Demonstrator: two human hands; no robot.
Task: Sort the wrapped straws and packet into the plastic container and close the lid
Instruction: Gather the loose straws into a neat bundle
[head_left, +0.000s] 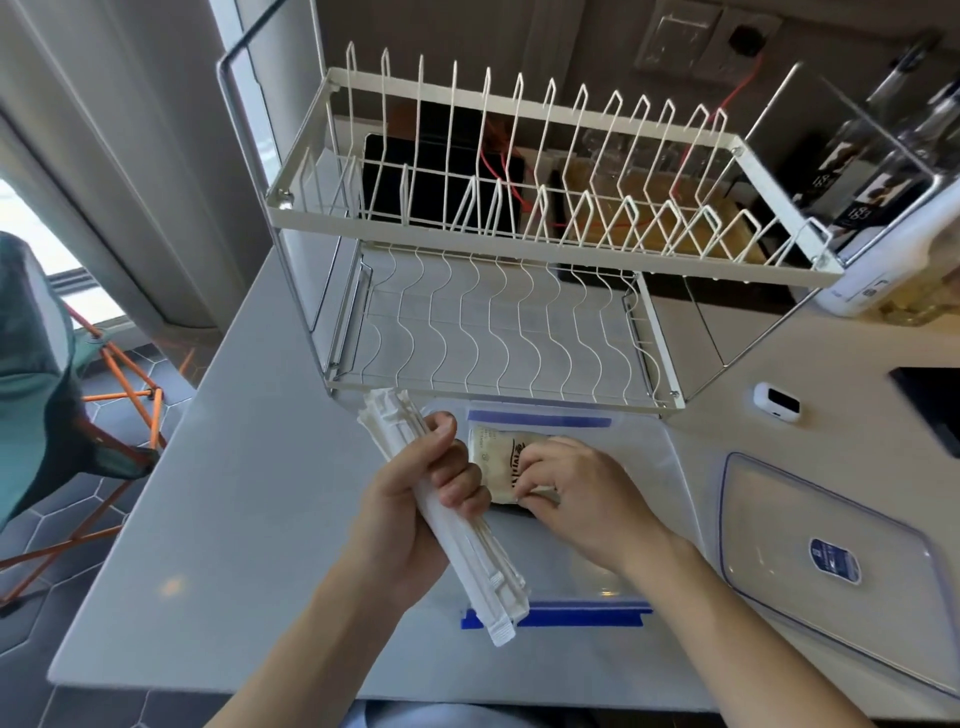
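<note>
The left hand (415, 499) is clenched round a bundle of white paper-wrapped straws (447, 519), thumb on top and fingers curled over the side. The bundle slants from upper left to lower right above the pale grey countertop (234, 519), its lower end hanging over the near left corner of a clear rectangular plastic container with blue latch strips (639, 467).

The right hand (576, 488) reaches into that container and pinches a small cream-coloured packet with dark printing (496, 457) — fingertips bent onto its near edge. The packet sits inside the container towards its far left corner, just beside the knuckles of the left hand.

The container lies open near the front edge of the countertop. Its clear flat lid with a blue rim line and a blue oval label (821, 561) rests apart, to the right of the container, on the adjoining cream worktop (779, 338).

Behind the container, touching or almost touching its far side, stands a white two-tier wire dish rack (519, 249). A small white device with a dark face (776, 402) lies on the cream worktop right of the rack. At the far right corner stands a white plastic bottle (893, 249) — dark bottles (852, 171) behind it.
</note>
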